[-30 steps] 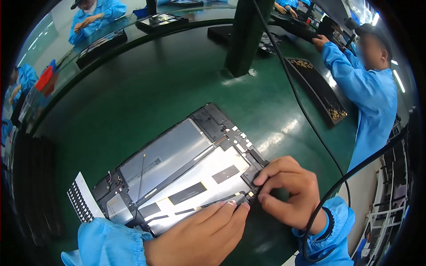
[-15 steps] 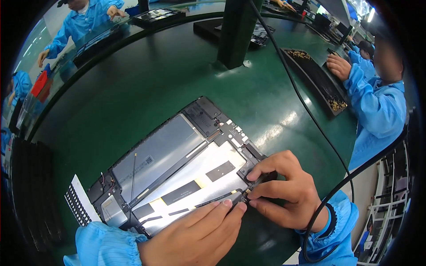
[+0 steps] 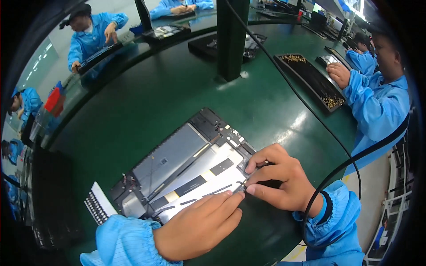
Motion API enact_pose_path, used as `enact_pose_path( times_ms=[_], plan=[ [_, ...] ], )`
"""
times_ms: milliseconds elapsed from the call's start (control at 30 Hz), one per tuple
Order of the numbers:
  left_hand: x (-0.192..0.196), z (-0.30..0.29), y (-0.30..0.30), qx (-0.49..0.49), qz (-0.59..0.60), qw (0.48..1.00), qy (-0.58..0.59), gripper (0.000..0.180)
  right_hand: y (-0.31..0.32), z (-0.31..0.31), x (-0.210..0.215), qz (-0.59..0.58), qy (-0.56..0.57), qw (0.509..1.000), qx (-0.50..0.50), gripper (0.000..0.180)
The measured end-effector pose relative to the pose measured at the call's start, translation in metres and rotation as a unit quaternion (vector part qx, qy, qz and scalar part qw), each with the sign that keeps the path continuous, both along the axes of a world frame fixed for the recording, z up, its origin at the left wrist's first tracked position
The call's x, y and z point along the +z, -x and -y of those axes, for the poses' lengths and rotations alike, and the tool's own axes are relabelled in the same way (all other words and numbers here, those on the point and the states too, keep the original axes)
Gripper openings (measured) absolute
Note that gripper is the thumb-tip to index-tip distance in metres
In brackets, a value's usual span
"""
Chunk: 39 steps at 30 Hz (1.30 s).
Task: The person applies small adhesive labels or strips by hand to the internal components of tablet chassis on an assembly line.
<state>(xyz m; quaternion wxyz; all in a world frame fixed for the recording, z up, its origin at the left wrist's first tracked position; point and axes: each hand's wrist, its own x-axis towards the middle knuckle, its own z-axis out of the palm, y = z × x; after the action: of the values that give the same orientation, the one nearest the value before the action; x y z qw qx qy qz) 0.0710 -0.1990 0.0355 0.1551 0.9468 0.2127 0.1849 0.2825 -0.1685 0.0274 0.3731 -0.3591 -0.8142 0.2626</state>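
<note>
Lower centre, the flat, released left hand (image 3: 202, 224) steadies the opened grey tablet chassis (image 3: 182, 170); the right hand (image 3: 282, 184) pinches a small black connector (image 3: 242, 183), which could tear if tugged.

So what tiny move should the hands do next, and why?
Probably press the small part down at the opened tablet's lower right edge. The right hand pinches something tiny there, too small to identify, and the left hand's fingertips already lie flat beside it, steadying the spot.

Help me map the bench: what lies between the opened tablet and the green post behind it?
In the head view, only bare green tabletop separates the opened tablet from the green post. A black cable runs down to the right of that stretch.
</note>
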Motion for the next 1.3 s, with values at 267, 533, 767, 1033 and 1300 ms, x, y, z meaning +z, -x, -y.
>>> enact_pose_path(
  times_ms=[267, 533, 767, 1033, 1300],
  plan=[
    [0.000, -0.005, 0.002, -0.031, 0.011, 0.999, 0.013, 0.036, 0.009, -0.003, -0.001, 0.014, 0.001, 0.999, -0.038, 0.010],
    [0.066, 0.042, 0.031, 0.149, 0.068, 0.986, -0.007, 0.056, -0.008, -0.009, -0.023, -0.304, 0.245, 0.919, -0.046, 0.008],
    [0.020, 0.102, 0.097, 0.488, -0.008, 0.872, 0.029, 0.046, -0.001, -0.020, -0.032, 0.026, -0.034, 0.967, -0.249, 0.027],
    [-0.010, 0.098, 0.089, 0.470, 0.203, 0.858, -0.048, 0.049, 0.023, -0.016, -0.022, -0.178, 0.162, 0.957, -0.159, 0.027],
    [0.037, 0.136, 0.099, 0.527, 0.421, 0.722, -0.153, 0.061, 0.112, -0.033, 0.064, -0.284, 0.201, 0.934, 0.076, 0.028]
  ],
)
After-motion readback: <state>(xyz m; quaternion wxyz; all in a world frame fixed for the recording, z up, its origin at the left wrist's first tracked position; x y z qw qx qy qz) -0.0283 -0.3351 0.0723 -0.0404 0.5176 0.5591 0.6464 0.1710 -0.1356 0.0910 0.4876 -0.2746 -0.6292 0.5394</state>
